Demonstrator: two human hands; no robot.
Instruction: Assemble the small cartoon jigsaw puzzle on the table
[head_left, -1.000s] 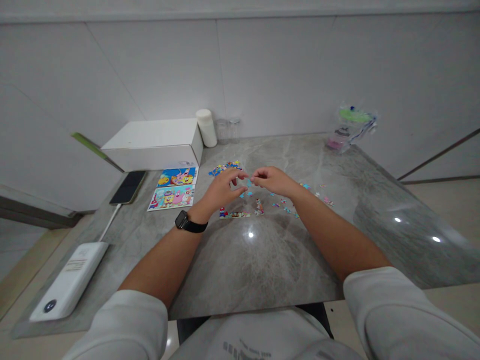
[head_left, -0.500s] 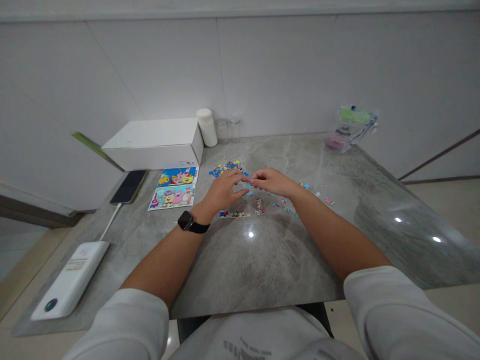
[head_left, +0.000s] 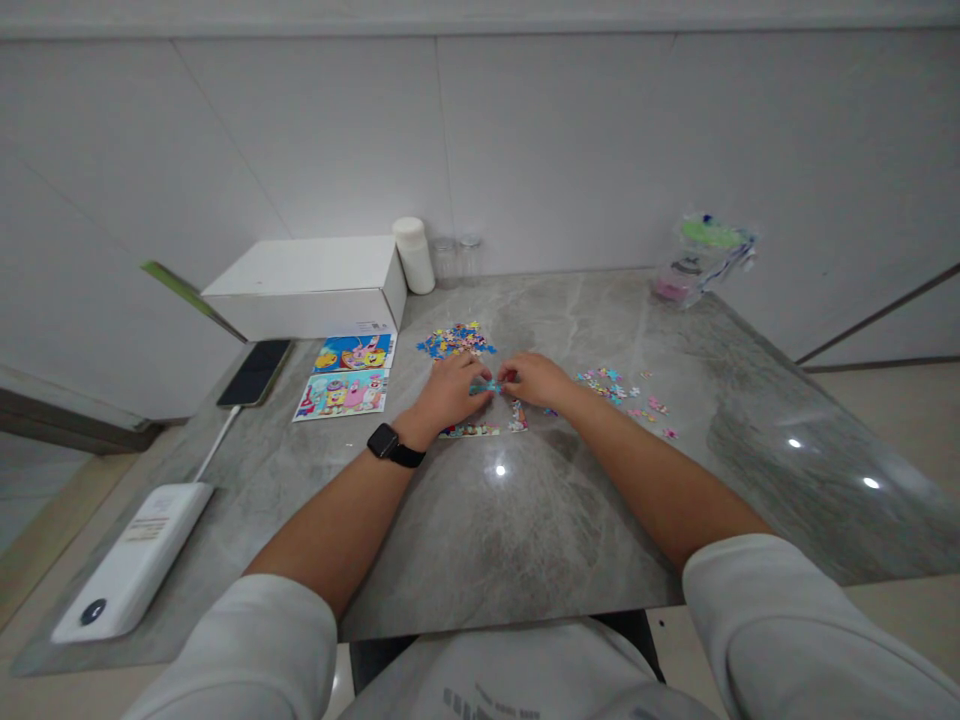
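My left hand (head_left: 452,390), with a black watch on its wrist, has thumb and fingers curled in on light-blue jigsaw puzzle pieces (head_left: 494,387). From the other side my right hand (head_left: 536,380) pinches at the same pieces, low over the table. Just below the hands lies a joined strip of puzzle (head_left: 484,431), partly covered by the left hand. A heap of loose puzzle pieces (head_left: 454,340) sits beyond the left hand. More scattered pieces (head_left: 609,384) lie right of the right forearm.
Two cartoon picture cards (head_left: 342,396) lie on the left, near a phone (head_left: 256,373) cabled to a white power bank (head_left: 135,560). Behind stand a white box (head_left: 307,285), a white bottle (head_left: 414,256) and glasses (head_left: 469,261). A plastic bag (head_left: 701,262) is at back right.
Both hands have come down and slightly toward me, fingertips closing around the light-blue pieces. The right forearm moved, uncovering more of the scattered pieces on the right.
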